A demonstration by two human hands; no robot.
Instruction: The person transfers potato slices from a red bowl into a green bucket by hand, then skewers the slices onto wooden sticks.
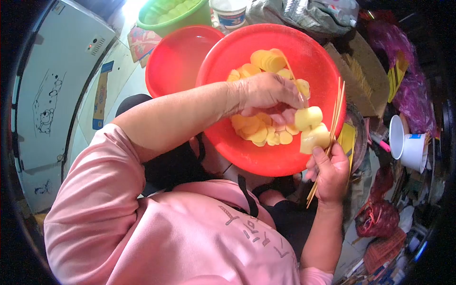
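Observation:
My right hand [327, 171] is closed around several thin bamboo skewers [338, 107] at the right rim of a large red basin [270, 164]. Pale yellow slices [314, 137], which look like potato, sit above its thumb, seemingly threaded on a skewer. Over the basin, my left hand [273, 92] has its fingers bent together beside the upper slice [308, 116]; what they pinch is hidden. A thin stick [288, 65] shows beyond the left fingers. Many loose round slices [251, 128] lie in the basin, on both sides of the left hand.
A second red basin [173, 61] stands behind, with a green tub [175, 16] and a white bucket [229, 13] further back. To the right are a cardboard box [365, 71], white plastic tubs [414, 152] and a red net bag [377, 218]. A white cabinet [52, 95] stands left.

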